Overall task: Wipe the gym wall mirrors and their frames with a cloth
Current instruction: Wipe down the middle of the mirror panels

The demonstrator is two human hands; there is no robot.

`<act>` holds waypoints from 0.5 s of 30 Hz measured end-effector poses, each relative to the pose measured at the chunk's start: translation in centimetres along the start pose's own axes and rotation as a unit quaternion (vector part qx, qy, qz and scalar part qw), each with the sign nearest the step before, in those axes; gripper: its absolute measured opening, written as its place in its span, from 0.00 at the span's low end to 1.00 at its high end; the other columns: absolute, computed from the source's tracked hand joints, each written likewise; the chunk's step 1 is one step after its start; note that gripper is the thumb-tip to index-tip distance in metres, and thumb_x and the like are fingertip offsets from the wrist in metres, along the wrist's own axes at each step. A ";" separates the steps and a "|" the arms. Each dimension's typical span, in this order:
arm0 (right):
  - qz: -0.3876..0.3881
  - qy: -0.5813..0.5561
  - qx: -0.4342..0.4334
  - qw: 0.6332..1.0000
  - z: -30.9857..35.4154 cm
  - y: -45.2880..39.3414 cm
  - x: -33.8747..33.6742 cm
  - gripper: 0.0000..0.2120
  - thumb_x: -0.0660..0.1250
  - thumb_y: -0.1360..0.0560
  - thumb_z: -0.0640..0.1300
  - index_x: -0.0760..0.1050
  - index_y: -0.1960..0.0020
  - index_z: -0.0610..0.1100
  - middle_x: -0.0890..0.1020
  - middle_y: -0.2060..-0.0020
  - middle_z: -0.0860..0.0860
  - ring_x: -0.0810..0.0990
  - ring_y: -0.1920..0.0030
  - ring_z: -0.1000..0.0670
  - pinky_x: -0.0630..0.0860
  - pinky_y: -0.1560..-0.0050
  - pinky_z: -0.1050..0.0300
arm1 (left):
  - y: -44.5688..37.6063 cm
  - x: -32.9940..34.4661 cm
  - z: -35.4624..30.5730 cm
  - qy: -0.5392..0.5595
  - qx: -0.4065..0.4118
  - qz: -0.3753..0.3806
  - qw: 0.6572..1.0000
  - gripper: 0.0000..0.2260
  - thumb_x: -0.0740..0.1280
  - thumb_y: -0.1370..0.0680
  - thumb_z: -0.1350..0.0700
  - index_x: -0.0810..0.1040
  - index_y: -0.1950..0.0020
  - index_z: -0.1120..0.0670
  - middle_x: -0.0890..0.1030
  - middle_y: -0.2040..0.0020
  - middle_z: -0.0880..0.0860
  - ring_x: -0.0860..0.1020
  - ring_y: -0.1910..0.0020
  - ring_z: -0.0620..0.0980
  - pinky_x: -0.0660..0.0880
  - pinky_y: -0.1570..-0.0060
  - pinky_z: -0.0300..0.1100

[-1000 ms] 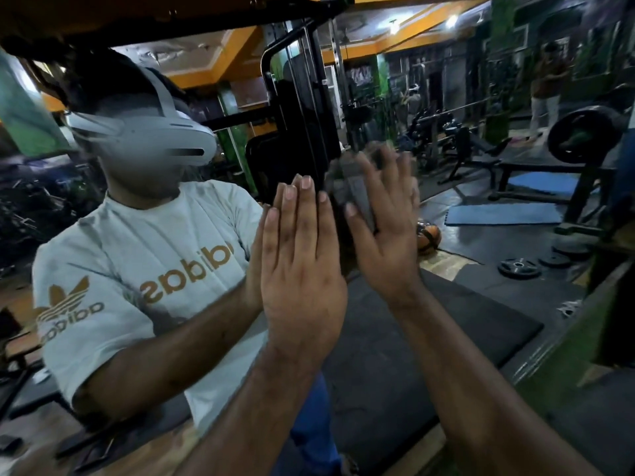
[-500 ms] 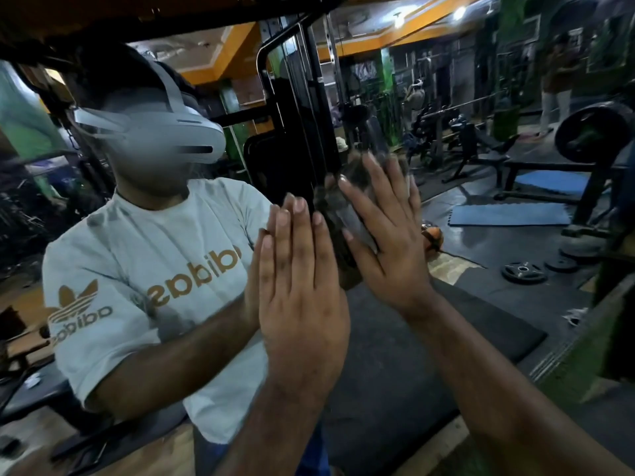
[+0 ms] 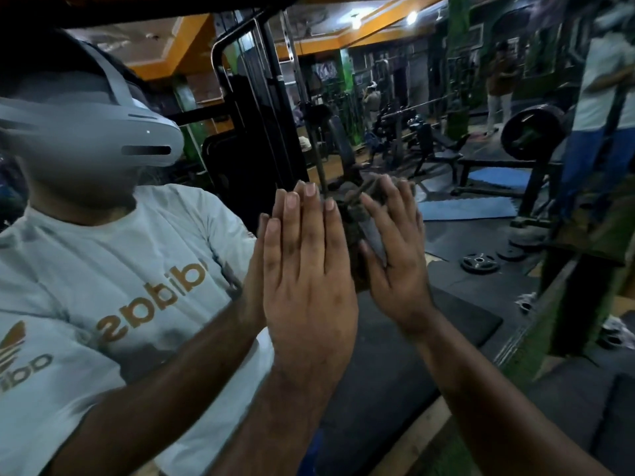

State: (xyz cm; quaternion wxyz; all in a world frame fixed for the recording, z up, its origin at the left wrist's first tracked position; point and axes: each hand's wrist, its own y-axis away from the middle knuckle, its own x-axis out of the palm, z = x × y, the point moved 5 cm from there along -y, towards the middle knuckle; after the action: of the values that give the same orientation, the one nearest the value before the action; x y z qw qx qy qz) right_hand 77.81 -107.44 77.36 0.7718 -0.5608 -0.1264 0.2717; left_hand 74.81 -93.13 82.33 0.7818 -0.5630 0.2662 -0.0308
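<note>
Both your hands lie flat on the mirror (image 3: 464, 235), closer to you than a second ago.
Your left hand (image 3: 309, 290) rests open-palmed, unmoved; your right hand (image 3: 395, 259), fingers straight, presses the grey cloth (image 3: 357, 214) lower on the glass.

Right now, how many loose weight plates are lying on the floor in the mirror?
2 that I can make out: one plate with holes lies on the dark mat right of the hands, and a smaller plate lies just beyond it. Others may be hidden behind the bench frame.
</note>
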 end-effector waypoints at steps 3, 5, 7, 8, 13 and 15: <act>-0.066 -0.098 0.122 0.986 -3.4 -1.6 -1.2 0.25 0.60 0.16 0.45 0.64 0.20 0.43 0.59 0.18 0.41 0.50 0.16 0.40 0.50 0.19 0.31 | -0.6 0.5 -0.6 -0.012 0.026 -0.002 1.000 0.29 0.67 0.19 0.56 0.62 0.20 0.62 0.59 0.19 0.62 0.53 0.19 0.59 0.44 0.19 0.53; -0.086 -0.126 0.138 0.979 -3.4 -3.9 -1.7 0.25 0.60 0.16 0.46 0.64 0.21 0.43 0.60 0.18 0.40 0.51 0.16 0.39 0.50 0.20 0.28 | -1.6 0.7 -1.1 -0.017 0.035 0.002 0.999 0.29 0.65 0.19 0.56 0.62 0.20 0.62 0.58 0.19 0.62 0.54 0.19 0.60 0.44 0.19 0.54; -0.059 -0.088 0.103 0.989 -2.8 -5.1 -1.5 0.25 0.61 0.16 0.45 0.65 0.21 0.42 0.59 0.18 0.40 0.49 0.16 0.38 0.49 0.20 0.29 | -2.5 1.1 -1.9 -0.022 0.042 0.002 0.999 0.29 0.64 0.19 0.57 0.61 0.20 0.62 0.57 0.19 0.62 0.54 0.19 0.60 0.44 0.20 0.54; -0.041 -0.062 0.069 0.995 -2.5 -4.8 -1.4 0.25 0.61 0.16 0.43 0.65 0.21 0.41 0.59 0.18 0.39 0.49 0.16 0.38 0.49 0.20 0.29 | -2.9 1.3 -2.2 -0.023 0.046 0.000 0.999 0.30 0.64 0.19 0.56 0.60 0.20 0.62 0.56 0.18 0.62 0.53 0.19 0.60 0.43 0.20 0.54; -0.044 0.009 0.035 0.998 -7.7 -2.3 -2.9 0.24 0.59 0.16 0.46 0.63 0.20 0.43 0.61 0.19 0.39 0.52 0.17 0.39 0.53 0.20 0.31 | -4.1 3.4 -4.5 -0.028 0.052 -0.004 0.998 0.29 0.65 0.18 0.55 0.59 0.20 0.62 0.56 0.18 0.62 0.54 0.19 0.60 0.43 0.20 0.54; -0.063 -0.029 0.106 0.992 -9.8 -3.6 -4.1 0.25 0.59 0.15 0.47 0.64 0.19 0.44 0.59 0.17 0.44 0.50 0.16 0.43 0.52 0.20 0.31 | -4.6 4.1 -5.8 -0.026 0.038 -0.017 0.999 0.28 0.64 0.17 0.55 0.61 0.20 0.62 0.58 0.19 0.62 0.55 0.19 0.60 0.47 0.20 0.54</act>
State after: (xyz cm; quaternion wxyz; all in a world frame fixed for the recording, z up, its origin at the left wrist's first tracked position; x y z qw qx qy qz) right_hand 80.35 -118.41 77.85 0.8384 -0.4590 -0.1543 0.2500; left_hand 76.88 -101.24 83.57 0.8086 -0.5380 0.2349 -0.0393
